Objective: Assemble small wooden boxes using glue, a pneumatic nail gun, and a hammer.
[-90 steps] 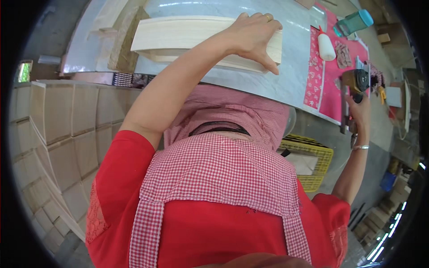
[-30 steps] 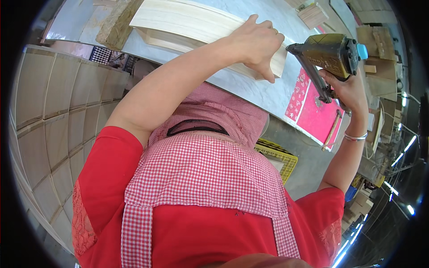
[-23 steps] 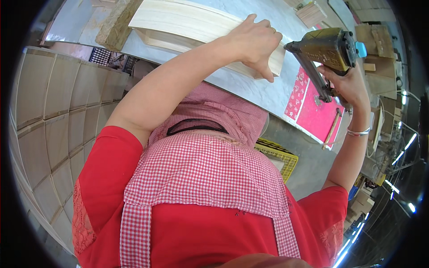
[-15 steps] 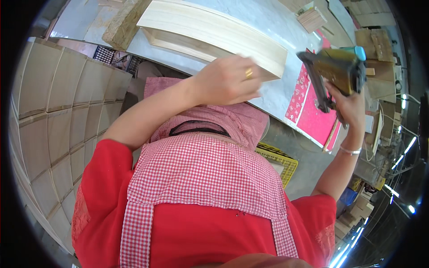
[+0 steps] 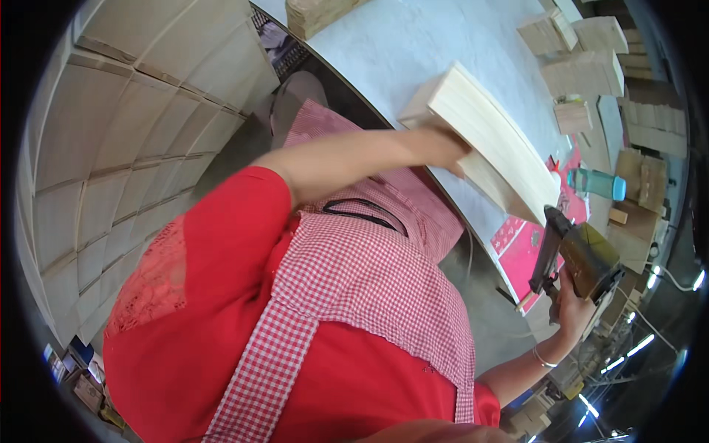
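A long pale wooden box frame [image 5: 495, 133] stands on edge at the table's front side. My left hand [image 5: 443, 150] is at its near side, closed on the box, with the fingers partly hidden by the wood and smeared by motion. My right hand [image 5: 574, 310], out to the right, grips the handle of a dark nail gun [image 5: 587, 251]. The gun's long black nose and magazine side lie close to the right end of the box; I cannot tell whether they touch.
A pale table [image 5: 421, 44] carries a pink patterned sheet [image 5: 521, 251], a teal bottle [image 5: 594, 183] and wood blocks [image 5: 546, 33] at the far right. A thick wood piece [image 5: 317, 15] sits at its far left edge. Stacked wooden boxes [image 5: 111, 118] wall the left side.
My left hand has reached right and taken hold of the box, which has shifted right and turned. The nail gun has come near the box's right end. My view has swung round.
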Demonstrator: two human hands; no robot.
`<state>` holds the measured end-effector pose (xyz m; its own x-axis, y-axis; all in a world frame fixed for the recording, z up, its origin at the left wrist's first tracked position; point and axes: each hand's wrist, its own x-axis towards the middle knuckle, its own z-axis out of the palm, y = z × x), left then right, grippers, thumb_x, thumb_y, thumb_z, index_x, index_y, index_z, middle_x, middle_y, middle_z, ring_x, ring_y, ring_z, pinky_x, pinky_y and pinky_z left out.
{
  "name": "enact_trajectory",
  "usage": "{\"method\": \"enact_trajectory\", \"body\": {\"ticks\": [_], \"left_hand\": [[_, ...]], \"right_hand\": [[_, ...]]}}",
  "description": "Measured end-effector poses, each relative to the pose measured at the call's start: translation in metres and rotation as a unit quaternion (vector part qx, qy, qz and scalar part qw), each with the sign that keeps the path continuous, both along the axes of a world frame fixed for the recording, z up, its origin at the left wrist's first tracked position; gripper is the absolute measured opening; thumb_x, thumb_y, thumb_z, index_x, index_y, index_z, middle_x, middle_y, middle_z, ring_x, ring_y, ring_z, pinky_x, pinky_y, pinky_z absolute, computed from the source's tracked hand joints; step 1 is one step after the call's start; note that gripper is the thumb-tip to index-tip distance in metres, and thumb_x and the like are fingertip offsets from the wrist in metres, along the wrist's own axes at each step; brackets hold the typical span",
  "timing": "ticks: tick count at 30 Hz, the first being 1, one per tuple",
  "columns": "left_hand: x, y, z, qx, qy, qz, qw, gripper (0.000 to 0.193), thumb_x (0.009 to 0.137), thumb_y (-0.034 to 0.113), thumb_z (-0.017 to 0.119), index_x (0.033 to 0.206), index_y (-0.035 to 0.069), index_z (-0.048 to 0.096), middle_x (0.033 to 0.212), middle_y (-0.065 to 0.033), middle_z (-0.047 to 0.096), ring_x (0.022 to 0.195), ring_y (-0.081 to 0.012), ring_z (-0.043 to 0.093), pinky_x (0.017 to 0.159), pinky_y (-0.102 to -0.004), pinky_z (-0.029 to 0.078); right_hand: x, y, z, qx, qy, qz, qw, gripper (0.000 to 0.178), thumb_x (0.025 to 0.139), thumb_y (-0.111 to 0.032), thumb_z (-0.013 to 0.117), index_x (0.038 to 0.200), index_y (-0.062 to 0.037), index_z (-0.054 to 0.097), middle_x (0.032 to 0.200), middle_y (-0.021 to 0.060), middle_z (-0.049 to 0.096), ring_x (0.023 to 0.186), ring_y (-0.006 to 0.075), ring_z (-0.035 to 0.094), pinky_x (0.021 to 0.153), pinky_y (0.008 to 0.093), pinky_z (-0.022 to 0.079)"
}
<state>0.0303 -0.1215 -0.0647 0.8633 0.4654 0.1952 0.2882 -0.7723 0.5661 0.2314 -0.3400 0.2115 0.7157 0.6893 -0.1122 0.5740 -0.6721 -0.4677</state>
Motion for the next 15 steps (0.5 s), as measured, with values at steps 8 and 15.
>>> {"method": "enact_trajectory", "body": {"ticks": [8, 15], "left_hand": [[-0.08, -0.027, 0.073, -0.465, -0.138, -0.246, 0.839, 0.038, 0.089, 0.025, 0.07, 0.115, -0.001, 0.064, 0.096, -0.0127, 0.07, 0.088, -0.0192, 0.067, 0.076, -0.0293, 0.053], [-0.085, 0.043, 0.058, -0.614, -0.365, 0.021, 0.699, 0.026, 0.099, 0.023, 0.059, 0.112, 0.001, 0.064, 0.076, 0.0033, 0.058, 0.064, -0.0044, 0.051, 0.059, -0.0188, 0.044]], "right_hand": [[0.031, -0.003, -0.009, 0.073, -0.036, 0.14, 0.987, 0.031, 0.083, -0.018, 0.079, 0.106, -0.0009, 0.067, 0.07, -0.0008, 0.059, 0.052, 0.0063, 0.049, 0.046, 0.0236, 0.036], [0.009, 0.042, 0.003, 0.019, -0.01, 0.2, 0.98, 0.044, 0.08, -0.008, 0.081, 0.117, 0.0033, 0.06, 0.105, 0.0083, 0.065, 0.089, 0.015, 0.062, 0.076, 0.0287, 0.051]]}}
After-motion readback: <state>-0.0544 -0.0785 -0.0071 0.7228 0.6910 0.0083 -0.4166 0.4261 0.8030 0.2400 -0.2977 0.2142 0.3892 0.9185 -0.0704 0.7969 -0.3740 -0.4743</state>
